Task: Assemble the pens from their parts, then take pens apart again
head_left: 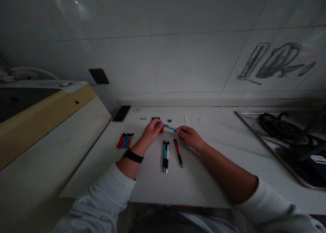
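Note:
Between my two hands a blue pen barrel is held level above the white counter. My left hand pinches its dark end, and my right hand pinches the other end. Below them lie a blue pen, a white pen and, a little to the right, a red pen with a black grip. Left of my left hand is a row of several red and blue pen barrels. Behind my hands sit small springs, black grips and thin white refills.
A phone lies at the back left near a wire ring. Small dark pieces and small clear pieces are at the back. A gas stove borders the right side; a pale panelled box stands left.

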`<state>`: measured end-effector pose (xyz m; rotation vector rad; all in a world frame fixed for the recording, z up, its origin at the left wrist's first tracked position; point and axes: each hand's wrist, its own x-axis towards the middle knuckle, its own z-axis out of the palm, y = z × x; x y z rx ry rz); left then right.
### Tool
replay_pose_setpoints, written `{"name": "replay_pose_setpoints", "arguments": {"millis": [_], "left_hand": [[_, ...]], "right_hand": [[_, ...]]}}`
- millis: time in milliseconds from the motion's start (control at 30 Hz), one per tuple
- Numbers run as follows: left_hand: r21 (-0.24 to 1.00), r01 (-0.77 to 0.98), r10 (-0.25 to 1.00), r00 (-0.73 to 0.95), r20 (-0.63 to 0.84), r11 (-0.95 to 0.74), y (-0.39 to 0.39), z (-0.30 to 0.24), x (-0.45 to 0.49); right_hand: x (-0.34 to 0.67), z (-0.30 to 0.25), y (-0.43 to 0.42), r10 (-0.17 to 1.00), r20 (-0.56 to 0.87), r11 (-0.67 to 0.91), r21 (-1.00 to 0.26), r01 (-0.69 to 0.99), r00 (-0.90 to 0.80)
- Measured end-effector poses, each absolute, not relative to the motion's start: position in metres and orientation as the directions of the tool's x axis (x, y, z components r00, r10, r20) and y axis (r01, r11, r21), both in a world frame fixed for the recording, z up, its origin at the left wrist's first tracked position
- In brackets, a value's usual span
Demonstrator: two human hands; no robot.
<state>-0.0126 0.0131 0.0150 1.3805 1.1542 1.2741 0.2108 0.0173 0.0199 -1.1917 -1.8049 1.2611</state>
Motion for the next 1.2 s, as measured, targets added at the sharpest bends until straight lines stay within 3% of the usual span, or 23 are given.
{"name": "replay_pose_setpoints", "arguments": {"millis": [367,533,800,1033,1200], "left_hand": [[0.837,0.463,0.955,0.09,0.283,-0.292,0.012,0.011,-0.025],[0.881,0.387,0.962,0.086,0.257,-0.27,0.014,0.008,-0.022],[0.982,0.153,0.989,0.111,0.096,-0.113,0.018,0.006,-0.019],[0.97,0.173,0.985,0.059,0.161,-0.169,0.021,0.0,-0.018],[0.966,0.194,0.985,0.059,0.163,-0.172,0.023,-0.002,-0.018]], "right_hand": [[0.225,0.005,0.034,0.917,0.006,0.187,-0.889,0.418,-0.398],[0.228,0.001,0.038,0.92,-0.003,0.19,-0.871,0.453,-0.393],[0.227,0.007,0.035,0.917,0.168,0.345,-0.791,0.505,-0.363],[0.227,0.005,0.035,0.927,0.095,0.289,-0.799,0.528,-0.363],[0.227,0.0,0.037,0.922,0.115,0.288,-0.843,0.455,-0.371]]}}
